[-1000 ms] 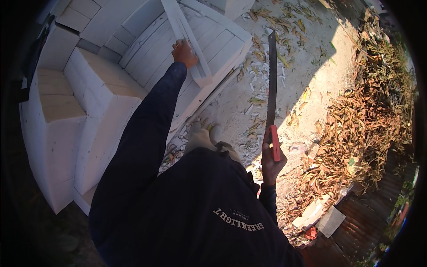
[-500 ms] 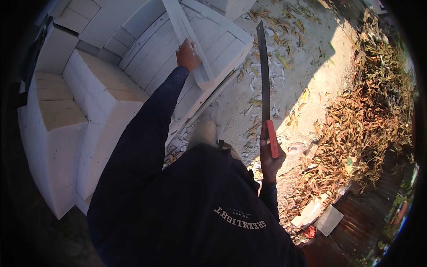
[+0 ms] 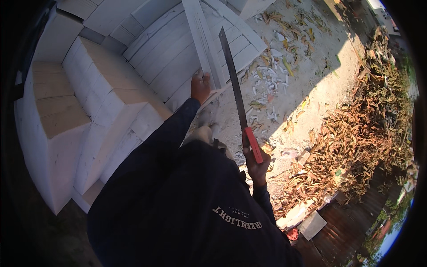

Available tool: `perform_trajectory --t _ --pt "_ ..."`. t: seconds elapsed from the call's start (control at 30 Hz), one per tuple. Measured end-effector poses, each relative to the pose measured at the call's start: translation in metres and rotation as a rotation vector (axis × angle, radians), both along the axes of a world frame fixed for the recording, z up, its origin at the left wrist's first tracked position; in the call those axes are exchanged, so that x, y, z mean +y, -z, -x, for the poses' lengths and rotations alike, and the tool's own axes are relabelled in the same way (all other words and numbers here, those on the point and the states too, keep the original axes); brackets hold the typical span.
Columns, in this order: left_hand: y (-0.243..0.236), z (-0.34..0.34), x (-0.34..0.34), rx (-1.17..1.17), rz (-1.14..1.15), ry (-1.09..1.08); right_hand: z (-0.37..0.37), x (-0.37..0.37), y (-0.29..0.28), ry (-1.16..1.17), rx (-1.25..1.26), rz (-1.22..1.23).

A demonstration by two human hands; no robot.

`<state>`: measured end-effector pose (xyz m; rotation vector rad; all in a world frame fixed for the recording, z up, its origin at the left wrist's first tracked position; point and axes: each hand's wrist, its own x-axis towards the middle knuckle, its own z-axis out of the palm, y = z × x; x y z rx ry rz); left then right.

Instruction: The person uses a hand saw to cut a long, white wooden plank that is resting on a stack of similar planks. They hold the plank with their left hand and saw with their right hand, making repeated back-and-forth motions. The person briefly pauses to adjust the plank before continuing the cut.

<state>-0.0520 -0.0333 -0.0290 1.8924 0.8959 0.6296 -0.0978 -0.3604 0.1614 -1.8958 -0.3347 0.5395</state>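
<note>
My right hand (image 3: 258,165) grips the red handle of a handsaw (image 3: 235,80). Its long dark toothed blade points up and away, just right of the white blocks. A long, narrow white strip (image 3: 203,42) lies across the top of a stack of white blocks (image 3: 167,58), its near end at the stack's edge. Bent, with a gap between them, the fingers of my left hand (image 3: 201,88) are beside the left side of the strip's near end. They are not wrapped round it, and whether they touch it I cannot tell.
More white blocks (image 3: 106,84) are piled up on the left. Pale chips (image 3: 269,82) and leaves litter the ground beyond the saw. On the right lies a heap of dry brown leaves (image 3: 356,129); a loose white block piece (image 3: 313,225) sits near rusty sheeting (image 3: 351,227).
My left hand has slid off the strip's top toward its near end. The saw has swung left, and its blade is now closer to the strip.
</note>
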Motion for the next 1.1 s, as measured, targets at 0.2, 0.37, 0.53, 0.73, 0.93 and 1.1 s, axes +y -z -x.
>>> perform_trajectory --t 0.2,0.37,0.53,0.73,0.93,1.1 --pt "0.000 0.001 0.009 -0.007 0.044 0.082 0.008 0.008 0.023 -0.018 -0.050 0.023" --pt "0.020 0.003 0.019 -0.057 0.108 0.059 0.007 0.015 0.033 -0.050 -0.011 0.029" --pt "0.009 -0.004 0.008 -0.109 0.225 0.029 0.014 0.013 0.032 -0.085 -0.047 0.069" --pt "0.029 -0.001 0.010 -0.081 0.099 -0.009 0.012 0.027 0.035 -0.033 -0.108 0.046" --pt "0.014 -0.004 0.011 -0.109 0.197 0.025 -0.013 0.040 0.046 -0.092 -0.089 0.043" --pt "0.028 -0.004 0.016 -0.085 0.239 0.000 -0.013 0.033 0.058 -0.190 -0.021 0.042"
